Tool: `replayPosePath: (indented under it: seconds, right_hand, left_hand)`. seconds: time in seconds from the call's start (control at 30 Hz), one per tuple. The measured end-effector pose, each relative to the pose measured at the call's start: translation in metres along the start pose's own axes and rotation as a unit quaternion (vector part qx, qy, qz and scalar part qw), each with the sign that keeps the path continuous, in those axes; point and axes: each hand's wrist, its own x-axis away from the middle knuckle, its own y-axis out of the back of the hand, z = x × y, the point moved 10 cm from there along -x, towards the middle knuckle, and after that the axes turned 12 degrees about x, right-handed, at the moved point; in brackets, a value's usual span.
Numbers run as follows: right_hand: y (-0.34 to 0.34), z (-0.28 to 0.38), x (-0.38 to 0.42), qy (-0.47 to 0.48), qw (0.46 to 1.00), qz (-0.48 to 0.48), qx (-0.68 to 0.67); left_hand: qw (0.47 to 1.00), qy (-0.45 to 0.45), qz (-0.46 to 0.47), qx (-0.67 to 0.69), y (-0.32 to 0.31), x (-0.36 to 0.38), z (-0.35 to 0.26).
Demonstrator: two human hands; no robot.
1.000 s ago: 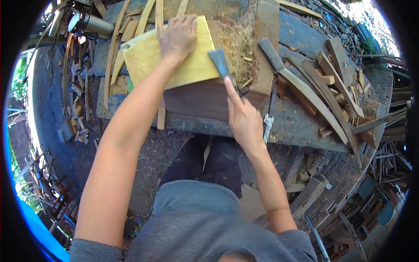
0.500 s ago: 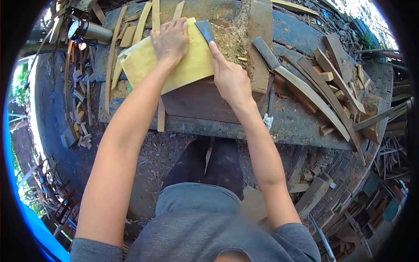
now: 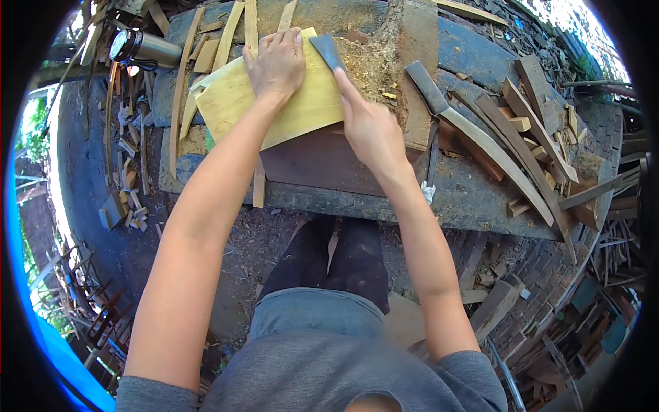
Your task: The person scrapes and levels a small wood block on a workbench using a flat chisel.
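Observation:
My left hand (image 3: 278, 65) lies flat on a yellow panel (image 3: 240, 110), fingers stretched toward its far edge. One left corner of the panel looks curled or frayed. A dark brown wooden block (image 3: 316, 161) sits under the panel, its near part showing. My right hand (image 3: 374, 130) is closed around a tool with a flat dark blade (image 3: 327, 51) that widens away from me; its handle is hidden in my fist. My index finger stretches along the blade, which lies right beside the panel's right edge.
Wood shavings (image 3: 367, 62) cover the bench (image 3: 309, 197) beyond my right hand. To the right lie a long curved blade with a dark handle (image 3: 425, 88) and several wood strips (image 3: 542, 130). A steel flask (image 3: 154, 50) rests at the far left near thin wooden strips (image 3: 180, 103).
The whole view has shifted slightly to the right. My left hand stays on the panel, and the blade in my right hand keeps nearly the same place beside it.

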Motion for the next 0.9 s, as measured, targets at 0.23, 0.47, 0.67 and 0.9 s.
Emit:
replayPosePath:
  seconds: [0.23,0.47,0.67,0.9]
  right_hand:
    - [0.004,0.002,-0.002,-0.003,1.0,0.006,-0.01]
    - [0.004,-0.004,0.014,-0.014,0.999,0.031,-0.006]
    - [0.021,-0.033,0.13,-0.094,0.983,0.129,-0.095]
    - [-0.012,-0.053,0.176,-0.23,0.867,0.155,-0.415]
  left_hand:
    - [1.0,-0.007,0.002,0.009,0.002,0.0,-0.003]
    - [1.0,0.0,-0.005,-0.002,0.001,-0.001,-0.002]
    - [1.0,-0.007,0.011,0.01,0.002,-0.003,-0.005]
    - [0.992,-0.122,0.004,0.025,-0.006,0.013,-0.02]
